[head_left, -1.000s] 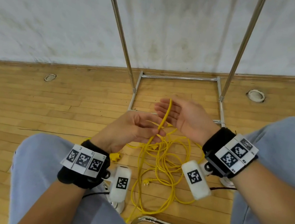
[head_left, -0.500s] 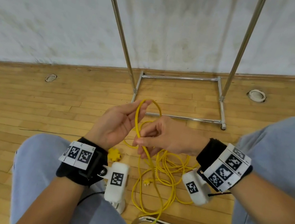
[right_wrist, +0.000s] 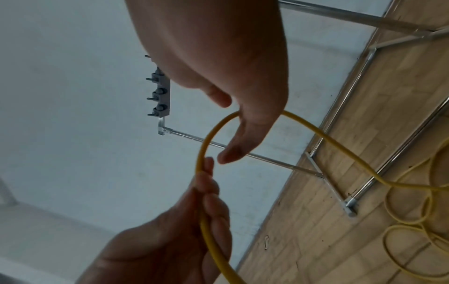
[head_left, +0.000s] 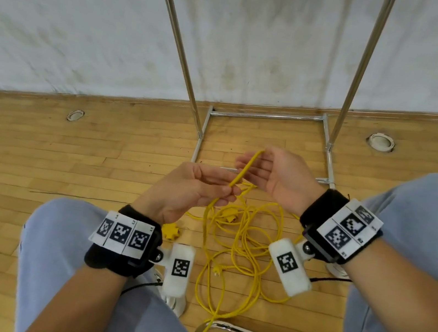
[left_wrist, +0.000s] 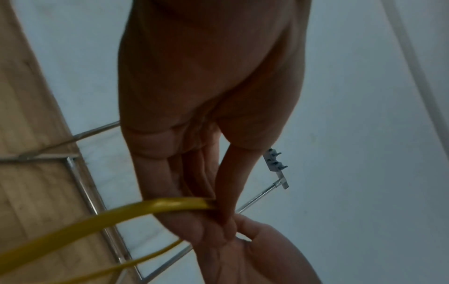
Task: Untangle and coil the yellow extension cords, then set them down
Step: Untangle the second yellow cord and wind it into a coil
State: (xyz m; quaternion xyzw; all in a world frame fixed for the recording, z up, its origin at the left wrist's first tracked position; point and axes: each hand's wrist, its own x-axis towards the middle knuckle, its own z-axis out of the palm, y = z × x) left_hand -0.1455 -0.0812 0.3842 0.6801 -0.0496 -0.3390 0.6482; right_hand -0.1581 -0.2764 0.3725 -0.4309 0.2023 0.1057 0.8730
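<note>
Wooden floor (head_left: 40,153) against a pale wall, metal rack (head_left: 266,116) ahead. Head view: left hand (head_left: 190,190) palm-up, pinching a raised loop of the yellow extension cord (head_left: 246,167), likely as anchor for coiling; right hand (head_left: 277,175) palm-up, fingers relaxed, loop draped over them, apparently sizing the turn. Rest of cord tangled on floor between the knees. Left wrist view: thumb and fingers (left_wrist: 226,221) clamped on the cord (left_wrist: 170,203). Right wrist view: right hand (right_wrist: 243,96) loosely extended, gripping nothing, loop (right_wrist: 206,146) running behind its fingers down into the left hand (right_wrist: 194,221).
</note>
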